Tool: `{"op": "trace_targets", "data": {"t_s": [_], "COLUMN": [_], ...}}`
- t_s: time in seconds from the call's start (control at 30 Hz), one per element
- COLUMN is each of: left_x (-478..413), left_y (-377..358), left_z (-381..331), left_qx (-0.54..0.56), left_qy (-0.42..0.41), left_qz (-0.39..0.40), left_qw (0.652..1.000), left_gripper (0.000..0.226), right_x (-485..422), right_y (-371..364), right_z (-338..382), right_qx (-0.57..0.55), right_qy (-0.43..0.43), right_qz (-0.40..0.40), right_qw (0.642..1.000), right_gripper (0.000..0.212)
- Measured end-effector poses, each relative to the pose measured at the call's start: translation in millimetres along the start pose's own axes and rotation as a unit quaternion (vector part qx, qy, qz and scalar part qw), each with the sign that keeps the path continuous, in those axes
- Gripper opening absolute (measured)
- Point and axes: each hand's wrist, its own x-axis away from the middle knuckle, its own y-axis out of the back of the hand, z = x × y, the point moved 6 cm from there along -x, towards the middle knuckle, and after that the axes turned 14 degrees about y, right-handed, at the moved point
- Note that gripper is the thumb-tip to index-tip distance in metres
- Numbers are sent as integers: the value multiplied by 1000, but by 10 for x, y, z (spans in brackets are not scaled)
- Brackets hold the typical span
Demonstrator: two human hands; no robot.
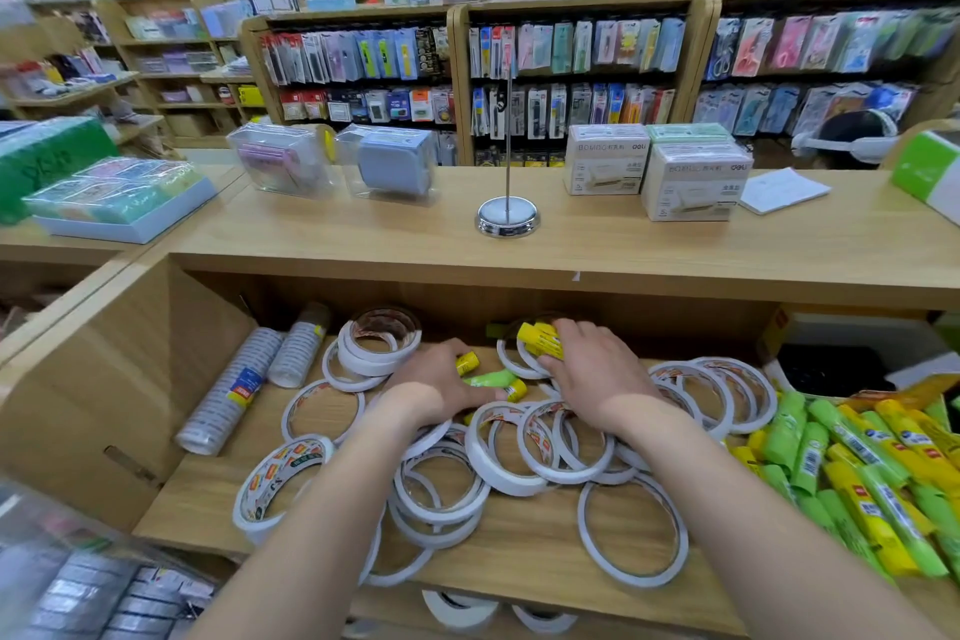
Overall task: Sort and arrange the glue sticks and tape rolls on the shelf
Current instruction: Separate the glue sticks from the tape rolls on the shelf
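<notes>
Gathering strays: your right hand (pixel 592 374), fingers clasping yellow plastic glue sticks (pixel 540 339); left hand (pixel 441 382), hold unclear. Next: add to green-and-yellow stick pile (pixel 852 463).

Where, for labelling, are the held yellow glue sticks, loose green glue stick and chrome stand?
yellow glue sticks (pixel 537 337): head view, exposed ends.
green glue stick (pixel 488 378): head view, mid-body.
chrome stand (pixel 508 218): head view, round base.

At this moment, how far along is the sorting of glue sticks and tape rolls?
Early to midway. Done: a heap of glue sticks lies at the right of the shelf. In hand: the right hand grips yellow glue sticks; the left hand is on loose sticks among the tape, grip unclear. Left: tape rolls lie scattered and overlapping across the middle.
</notes>
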Motion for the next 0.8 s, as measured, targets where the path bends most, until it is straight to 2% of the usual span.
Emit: {"op": "trace_targets", "data": {"t_s": [0.13,0.37,0.53,0.67,0.8], "left_x": [10,3,-29,-30,-58], "left_y": [13,57,75,22,16], "left_z": [-67,-80,-16,-39,-44], "left_qx": [-20,64,58,36,15], "left_qy": [11,-7,-23,-25,-19], "left_qz": [-12,-5,-17,-18,-5], "left_qw": [1000,998,998,999,1000], "left_gripper": [94,59,73,98,94], "right_x": [2,12,8,4,-7], "right_y": [6,19,22,16,9], "right_z": [10,-16,-14,-12,-21], "right_qx": [1,-18,-10,-7,-3], "right_qy": [-1,-3,-2,-5,-6], "right_qz": [-1,2,8,5,7], "right_qw": [1000,1000,1000,1000,1000], "right_gripper": [48,50,48,48,47]}}
